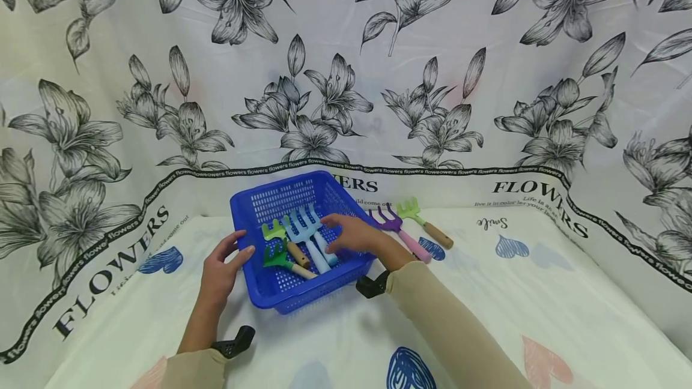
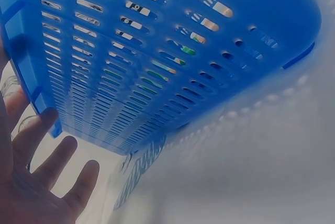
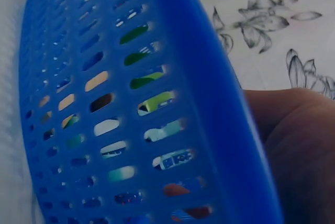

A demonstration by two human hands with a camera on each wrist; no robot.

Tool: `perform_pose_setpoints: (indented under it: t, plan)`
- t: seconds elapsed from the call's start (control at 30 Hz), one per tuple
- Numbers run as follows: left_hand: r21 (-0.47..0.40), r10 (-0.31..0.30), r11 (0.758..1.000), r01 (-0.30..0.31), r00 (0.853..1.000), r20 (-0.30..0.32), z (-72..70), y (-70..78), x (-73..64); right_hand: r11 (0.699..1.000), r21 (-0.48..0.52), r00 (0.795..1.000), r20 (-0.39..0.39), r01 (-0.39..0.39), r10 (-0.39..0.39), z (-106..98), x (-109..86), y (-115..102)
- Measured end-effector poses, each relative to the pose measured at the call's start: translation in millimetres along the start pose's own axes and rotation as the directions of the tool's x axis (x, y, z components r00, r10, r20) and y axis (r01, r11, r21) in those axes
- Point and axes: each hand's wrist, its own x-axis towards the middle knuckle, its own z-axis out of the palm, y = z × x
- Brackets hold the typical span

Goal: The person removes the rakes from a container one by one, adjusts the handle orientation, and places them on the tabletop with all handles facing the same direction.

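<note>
A blue perforated plastic basket (image 1: 265,296) sits tilted on the cloth. Inside lie several small hand rakes: a dark green rake (image 1: 277,259) and a light green rake (image 1: 274,230), both with wooden handles, plus a light blue rake (image 1: 301,227) and a second blue one partly under it. My left hand (image 1: 220,263) is at the basket's left rim, fingers spread and fairly straight, fingertips right at the edge. My right hand (image 1: 354,234) reaches over the right rim, thumb and index finger apart above the blue handles. The right wrist view shows mostly the basket wall (image 3: 110,103), hiding those fingers.
To the right of the basket lie a purple rake (image 1: 391,222) with a pink handle and a light green rake (image 1: 413,212) with a wooden handle. White cloth with printed hearts covers the surface. A floral curtain (image 1: 346,107) rises behind.
</note>
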Motion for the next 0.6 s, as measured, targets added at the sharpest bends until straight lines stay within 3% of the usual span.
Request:
perform_pose_setpoints:
  t: [0.2,0.37,0.47,0.6]
  plan:
    - [-0.023,0.015,1.0,-0.015,1.0,0.002,1.5,-1.0,-0.2,0.997,0.051,0.986,0.162,-0.056,0.047,2.7,4.2,4.2]
    - [-0.022,0.005,1.0,-0.005,1.0,0.002,1.7,0.2,0.8,0.993,0.047,0.944,0.317,-0.111,0.091,1.6,5.0,3.1]
    - [-0.019,0.009,1.0,-0.009,1.0,0.001,1.2,-0.8,1.1,0.994,0.013,0.928,0.359,-0.111,0.1,1.8,5.5,1.9]
    - [-0.018,0.011,1.0,-0.011,1.0,-0.003,0.1,-1.1,0.6,0.995,-0.036,0.922,0.373,-0.097,0.104,2.7,6.8,0.4]
